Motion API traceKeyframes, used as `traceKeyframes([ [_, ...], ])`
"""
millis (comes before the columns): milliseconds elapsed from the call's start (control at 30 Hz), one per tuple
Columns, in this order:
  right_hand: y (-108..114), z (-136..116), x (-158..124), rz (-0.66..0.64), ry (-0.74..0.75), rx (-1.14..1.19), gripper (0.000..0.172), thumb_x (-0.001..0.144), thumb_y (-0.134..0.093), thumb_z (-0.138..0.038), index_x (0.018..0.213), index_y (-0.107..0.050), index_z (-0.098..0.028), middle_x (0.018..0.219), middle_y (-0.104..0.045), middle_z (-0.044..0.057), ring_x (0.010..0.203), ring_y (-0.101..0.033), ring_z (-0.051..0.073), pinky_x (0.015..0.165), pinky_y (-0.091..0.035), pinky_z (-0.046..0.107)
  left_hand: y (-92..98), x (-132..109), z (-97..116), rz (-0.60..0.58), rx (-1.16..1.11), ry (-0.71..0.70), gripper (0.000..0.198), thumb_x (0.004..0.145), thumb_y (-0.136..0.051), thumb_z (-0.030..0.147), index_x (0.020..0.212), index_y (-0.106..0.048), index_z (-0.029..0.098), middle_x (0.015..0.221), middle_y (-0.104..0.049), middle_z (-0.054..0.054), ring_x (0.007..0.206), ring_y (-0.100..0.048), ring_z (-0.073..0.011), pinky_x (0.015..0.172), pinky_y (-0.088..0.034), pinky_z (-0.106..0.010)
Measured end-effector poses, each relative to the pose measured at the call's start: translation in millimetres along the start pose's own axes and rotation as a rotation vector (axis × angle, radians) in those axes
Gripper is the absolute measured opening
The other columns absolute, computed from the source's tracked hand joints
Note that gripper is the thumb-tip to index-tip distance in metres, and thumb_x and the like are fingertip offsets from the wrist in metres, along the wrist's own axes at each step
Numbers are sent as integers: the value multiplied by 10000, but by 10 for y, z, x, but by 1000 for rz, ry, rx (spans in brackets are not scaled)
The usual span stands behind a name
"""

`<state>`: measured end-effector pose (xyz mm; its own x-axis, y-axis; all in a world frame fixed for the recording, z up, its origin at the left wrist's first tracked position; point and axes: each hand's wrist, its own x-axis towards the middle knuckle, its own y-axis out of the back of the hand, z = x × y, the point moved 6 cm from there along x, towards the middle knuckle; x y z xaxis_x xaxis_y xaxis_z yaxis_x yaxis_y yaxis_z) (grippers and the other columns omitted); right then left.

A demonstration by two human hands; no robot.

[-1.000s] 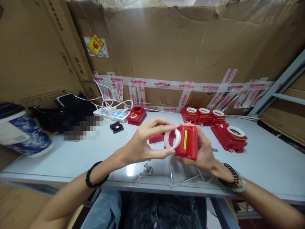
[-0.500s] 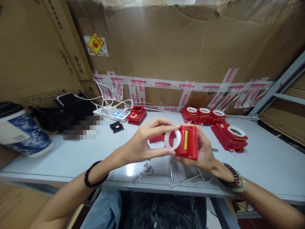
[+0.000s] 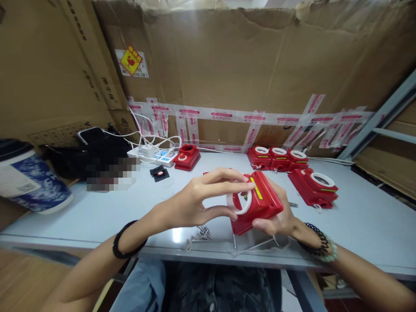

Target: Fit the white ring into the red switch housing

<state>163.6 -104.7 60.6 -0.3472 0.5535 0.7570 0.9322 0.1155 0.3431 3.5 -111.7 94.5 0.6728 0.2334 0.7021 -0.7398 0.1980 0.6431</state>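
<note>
My right hand [image 3: 279,219] grips a red plastic housing [image 3: 264,203] with a yellow label, held tilted above the table's near edge. A white ring [image 3: 238,203] sits on the housing's round opening, and my left hand [image 3: 198,201] pinches that ring between thumb and fingers. Several screws [image 3: 202,232] and a clear plastic bag [image 3: 256,240] lie on the table just beneath my hands.
A row of red housings with white rings [image 3: 278,157] and one larger [image 3: 313,186] lie at the back right. A red unit [image 3: 186,156], power strip [image 3: 152,155], black part [image 3: 159,173] and a cup [image 3: 27,177] sit left on the table [image 3: 373,225]. Cardboard [image 3: 260,65] walls the back.
The housing has tipped from upright and facing me to lying back, its face turned more upward. My left hand stays on the white ring and has dropped slightly with it.
</note>
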Motion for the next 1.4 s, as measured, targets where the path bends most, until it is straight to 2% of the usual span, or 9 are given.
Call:
traceKeyframes([
  [167, -39, 56, 0, -45, -140, 146, 444, 684, -686, -529, 964, -605, -194, 805, -624, 32, 661, -576, 170, 617, -521, 314, -27, 4, 80, -59, 52, -89, 468, 875, -608, 147, 1330, -512, 206, 1259, -595, -125, 1284, -486, -241, 1081, -437, -420],
  [333, -136, 265, -149, -78, -493, 378, 513, 715, -589, -663, 885, -628, -181, 735, -622, 35, 654, -600, 183, 613, -530, 325, -21, 4, 101, -22, 95, -150, 393, 872, -616, 149, 1259, -558, 188, 1177, -633, -131, 1150, -591, -215, 1011, -501, -384],
  [467, -187, 304, -184, -85, -579, 494, 515, 731, -578, -662, 892, -636, -176, 757, -644, 50, 643, -609, 171, 553, -517, 291, -23, 4, 97, 15, 129, -174, 378, 831, -679, 197, 1198, -595, 169, 1113, -639, -129, 1065, -618, -208, 931, -537, -355],
  [633, -137, 169, -61, -72, -448, 433, 491, 706, -667, -592, 970, -620, -180, 786, -661, 41, 657, -618, 166, 564, -532, 286, 2, -15, 27, 111, 169, -143, 472, 805, -710, 295, 1247, -569, 205, 1112, -618, -115, 1030, -605, -204, 872, -549, -354],
  [733, -108, 69, -1, -87, -338, 344, 420, 692, -714, -520, 934, -616, -193, 741, -642, 10, 630, -603, 144, 600, -545, 282, -5, -24, -16, 125, 135, -97, 563, 776, -725, 371, 1278, -546, 190, 1130, -611, -120, 1064, -593, -208, 904, -536, -350],
  [867, -51, 8, 24, -25, -231, 199, 364, 667, -741, -471, 859, -601, -196, 768, -627, 7, 657, -600, 141, 615, -551, 274, -2, -19, -43, 163, 116, -18, 537, 781, -718, 392, 1252, -565, 185, 1109, -610, -112, 1033, -603, -198, 883, -540, -341],
  [1067, -44, -24, 0, 27, -135, 55, 607, 601, -809, -330, 1135, -538, -235, 931, -674, 17, 796, -664, 178, 689, -571, 285, -7, -24, -97, 247, 63, 108, 467, 768, -725, 426, 1138, -626, 157, 1019, -631, -92, 925, -608, -172, 815, -539, -317],
  [1200, -53, -14, -27, 47, -111, 49, 676, 558, -828, -234, 1159, -520, -257, 966, -672, 4, 835, -669, 173, 738, -567, 277, -37, -40, -141, 278, 19, 174, 440, 787, -710, 419, 1128, -619, 156, 999, -639, -87, 889, -600, -165, 785, -528, -319],
  [1400, -10, -31, -41, 99, -72, -76, 702, 535, -836, -265, 1160, -517, -252, 973, -645, 6, 822, -647, 165, 736, -551, 283, -50, -49, -139, 305, -6, 225, 396, 802, -702, 377, 1128, -616, 169, 1017, -644, -70, 872, -584, -152, 791, -515, -310],
])
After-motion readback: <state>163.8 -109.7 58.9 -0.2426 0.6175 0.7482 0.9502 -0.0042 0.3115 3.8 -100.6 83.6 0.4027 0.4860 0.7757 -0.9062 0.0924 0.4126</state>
